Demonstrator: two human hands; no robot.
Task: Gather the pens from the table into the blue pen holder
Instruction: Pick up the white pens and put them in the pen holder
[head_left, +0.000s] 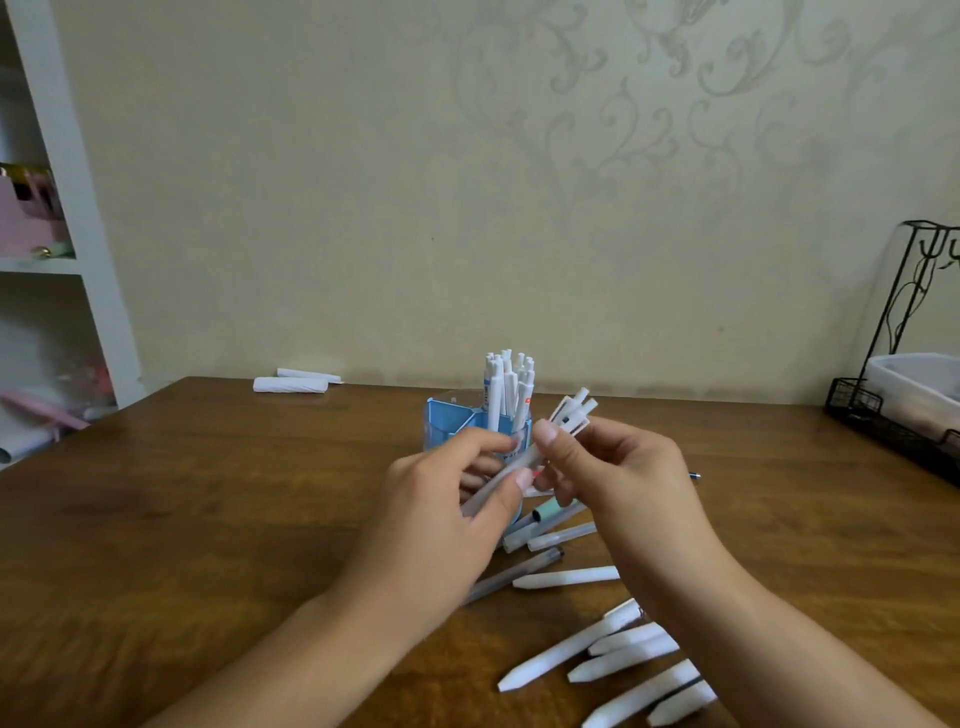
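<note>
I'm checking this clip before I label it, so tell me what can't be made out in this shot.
- Head view: the lower part of the blue pen holder is hidden behind the left hand and right hand.
- How many pens are in the held bundle: the fingers cover it.
- Print on the pens in the holder: too small.
- White pens at bottom right: partly under the right forearm.
- Wire rack: cut off by the right edge.

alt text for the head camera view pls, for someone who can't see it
Both hands, left hand and right hand, hold a bundle of white pens above a wooden table, before a blue pen holder with pens in it. More loose pens lie nearby.
</note>
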